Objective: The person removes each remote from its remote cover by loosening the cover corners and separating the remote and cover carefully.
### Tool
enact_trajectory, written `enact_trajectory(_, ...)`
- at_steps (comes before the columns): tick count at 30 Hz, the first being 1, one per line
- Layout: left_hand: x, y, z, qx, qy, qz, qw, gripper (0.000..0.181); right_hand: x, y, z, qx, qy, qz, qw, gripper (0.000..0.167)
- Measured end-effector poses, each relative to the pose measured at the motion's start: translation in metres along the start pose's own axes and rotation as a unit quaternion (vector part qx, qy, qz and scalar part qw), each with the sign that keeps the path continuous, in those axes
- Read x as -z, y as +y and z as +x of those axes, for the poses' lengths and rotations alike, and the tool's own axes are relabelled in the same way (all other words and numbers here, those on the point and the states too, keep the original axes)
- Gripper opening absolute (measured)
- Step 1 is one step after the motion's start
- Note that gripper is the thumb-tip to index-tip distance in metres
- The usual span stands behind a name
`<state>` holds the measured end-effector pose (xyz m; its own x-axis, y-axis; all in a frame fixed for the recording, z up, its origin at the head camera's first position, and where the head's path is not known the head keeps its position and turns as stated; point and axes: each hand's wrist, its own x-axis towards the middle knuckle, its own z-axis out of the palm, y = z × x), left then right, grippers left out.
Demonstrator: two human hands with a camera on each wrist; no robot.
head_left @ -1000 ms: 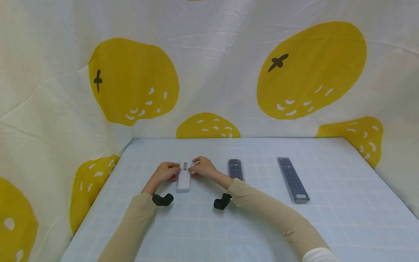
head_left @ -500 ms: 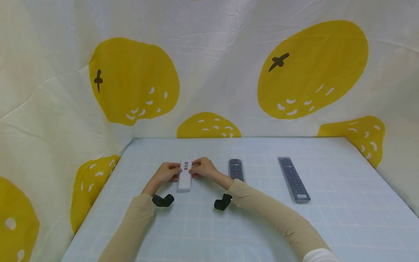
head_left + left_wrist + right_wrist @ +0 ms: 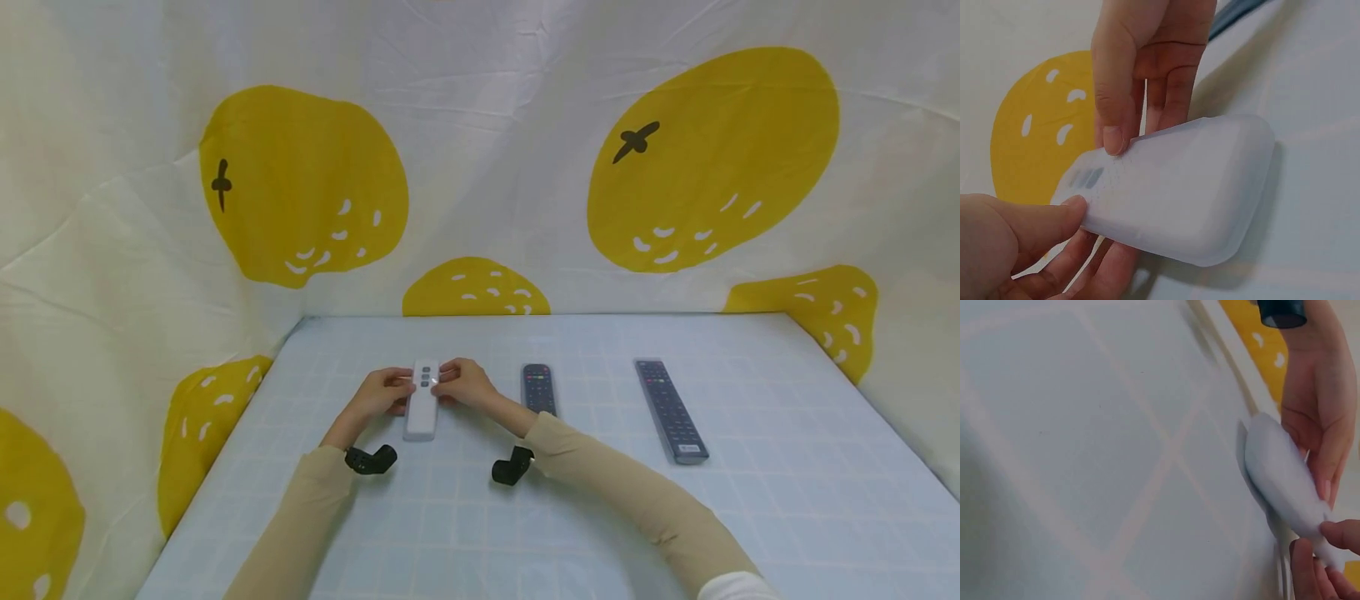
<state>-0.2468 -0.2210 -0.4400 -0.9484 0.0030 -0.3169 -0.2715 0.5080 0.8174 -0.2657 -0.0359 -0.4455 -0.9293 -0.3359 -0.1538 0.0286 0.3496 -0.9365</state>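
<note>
L hand [image 3: 375,392] & R hand [image 3: 467,385] pinch white remote [image 3: 421,414] by its sides, above tabletop [image 3: 450,525]; can't tell if near end touches. Btn labels [image 3: 425,374] illegible. Mid dark remote [image 3: 538,388] partly hidden by R sleeve [image 3: 600,462]. R-wrist view crops R hand.

White remote [image 3: 422,408], pale-blue checked tablecloth [image 3: 427,533]
</note>
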Motion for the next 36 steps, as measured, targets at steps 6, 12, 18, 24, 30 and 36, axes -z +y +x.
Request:
enact_trajectory(6, 0.002, -0.001, 0.001, -0.013, 0.001, -0.027, 0.9995, 0.047, 0.000, -0.002, -0.001, -0.010, 0.010, 0.029, 0.9995, 0.041)
enact_trajectory(12, 0.001, 0.000, 0.002, -0.024, 0.001, -0.030, 0.9993, 0.047, 0.002, -0.003, -0.003, -0.009, 0.012, 0.046, 0.9988, 0.043)
enact_trajectory(18, -0.001, 0.003, 0.002, -0.026, 0.007, -0.029, 0.9992, 0.048, 0.005, -0.006, -0.007, 0.003, 0.007, 0.064, 0.9979, 0.045)
enact_trajectory(24, -0.002, 0.003, 0.004, -0.041, 0.010, -0.037, 0.9984, 0.048, 0.008, -0.007, -0.009, 0.013, -0.002, 0.071, 0.9974, 0.043)
enact_trajectory(30, -0.002, 0.003, 0.003, -0.065, 0.011, -0.048, 0.9967, 0.048, 0.011, -0.005, -0.009, 0.017, -0.004, 0.073, 0.9972, 0.039)
enact_trajectory(36, 0.000, 0.006, -0.003, -0.098, 0.015, -0.057, 0.9934, 0.046, 0.013, -0.009, -0.012, 0.020, -0.015, 0.067, 0.9975, 0.038)
